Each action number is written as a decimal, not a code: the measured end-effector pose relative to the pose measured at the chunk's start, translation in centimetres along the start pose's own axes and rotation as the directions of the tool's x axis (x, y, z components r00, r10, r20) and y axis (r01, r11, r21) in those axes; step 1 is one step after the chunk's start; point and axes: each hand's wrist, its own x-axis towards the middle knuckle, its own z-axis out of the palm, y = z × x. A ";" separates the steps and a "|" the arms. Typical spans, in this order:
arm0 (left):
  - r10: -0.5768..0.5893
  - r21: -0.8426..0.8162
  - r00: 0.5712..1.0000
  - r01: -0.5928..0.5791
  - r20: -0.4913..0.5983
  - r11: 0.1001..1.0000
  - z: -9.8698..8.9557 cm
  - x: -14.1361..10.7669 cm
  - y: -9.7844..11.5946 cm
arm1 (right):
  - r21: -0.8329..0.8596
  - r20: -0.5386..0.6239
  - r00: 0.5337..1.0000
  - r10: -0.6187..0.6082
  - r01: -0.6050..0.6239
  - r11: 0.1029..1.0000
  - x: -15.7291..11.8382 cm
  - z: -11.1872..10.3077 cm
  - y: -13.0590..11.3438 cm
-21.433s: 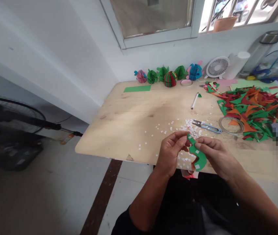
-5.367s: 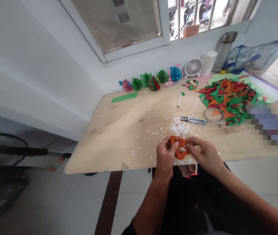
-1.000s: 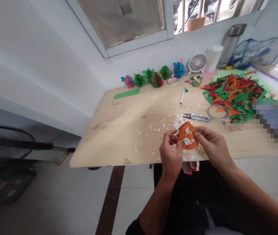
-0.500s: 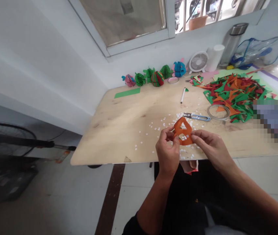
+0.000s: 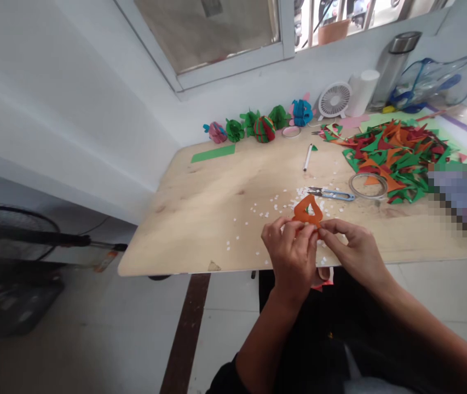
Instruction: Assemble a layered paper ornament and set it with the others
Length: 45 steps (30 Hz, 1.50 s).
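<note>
An orange paper cutout point(image 5: 312, 210) with a hole through its upper part is held over the front edge of the wooden table point(image 5: 192, 219). My left hand point(image 5: 293, 254) is closed on its lower left side, the fingers covering much of the lower part. On the right side, my right hand point(image 5: 350, 246) pinches the paper's edge between thumb and finger. Small white paper bits point(image 5: 272, 207) lie scattered around the hands. Just beyond the cutout rest blue-handled thread snips point(image 5: 334, 194).
A heap of red, green and orange paper scraps point(image 5: 405, 153) lies at right, beside a tape roll point(image 5: 368, 186). Folded paper figures point(image 5: 264, 129) line the wall near a small white fan point(image 5: 335, 100). A white pen point(image 5: 307, 157) and a green strip point(image 5: 213, 154) lie on the table.
My left hand has turned and shifted right, its fingers now covering the cutout's lower opening. My right hand keeps its pinch at the right edge.
</note>
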 end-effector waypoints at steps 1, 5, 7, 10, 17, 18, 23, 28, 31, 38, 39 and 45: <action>-0.014 -0.008 1.000 0.015 0.017 1.000 0.1 0.0 -0.1 | -0.012 0.006 1.000 -0.020 0.020 1.000 -0.1 0.0 0.1; -0.058 -0.033 0.998 0.059 0.036 0.998 0.1 0.2 -0.2 | -0.058 0.030 0.996 -0.087 0.089 0.994 -0.3 -0.1 0.1; -0.071 -0.048 0.996 0.073 0.047 0.996 -0.1 0.3 -0.1 | -0.074 0.035 0.993 -0.115 0.117 0.990 -0.3 -0.1 0.0; -0.097 -0.076 0.993 0.102 0.069 0.992 -0.3 0.5 0.0 | -0.085 0.045 0.991 -0.125 0.128 0.988 -0.2 -0.2 -0.1; -0.173 -0.146 0.980 0.187 0.102 0.972 -0.3 0.6 0.0 | -0.062 0.057 0.995 -0.082 0.086 0.994 -0.1 -0.4 -0.7; -0.187 -0.159 0.976 0.203 0.110 0.966 -0.2 0.6 0.0 | -0.058 0.060 0.995 -0.078 0.081 0.995 -0.1 -0.4 -0.7; -0.314 -0.247 0.940 0.339 0.135 0.908 -0.2 0.7 0.0 | -0.057 0.064 0.997 -0.035 0.039 0.998 -0.2 -0.4 -0.6; -0.422 -0.280 0.903 0.425 0.074 0.860 -0.9 0.5 -0.8 | -0.076 0.038 0.999 0.010 -0.008 0.997 -0.1 -0.6 -0.3; -0.477 -0.212 0.878 0.472 0.032 0.856 -1.4 -0.1 -2.2 | -0.084 0.013 1.000 0.023 -0.022 0.996 0.1 -0.6 -0.3; -0.481 -0.102 0.871 0.490 0.098 0.866 -1.0 -1.5 -4.9 | -0.065 0.007 1.000 0.009 -0.008 0.998 0.2 -0.7 -0.6; -0.490 -0.098 0.865 0.499 0.104 0.861 -0.9 -1.6 -5.0 | -0.064 0.005 1.000 0.005 -0.005 0.998 0.2 -0.7 -0.7; -0.512 -0.127 0.855 0.518 0.079 0.846 -0.7 -1.3 -5.1 | -0.056 0.010 1.000 -0.005 0.006 0.998 0.2 -0.8 -0.9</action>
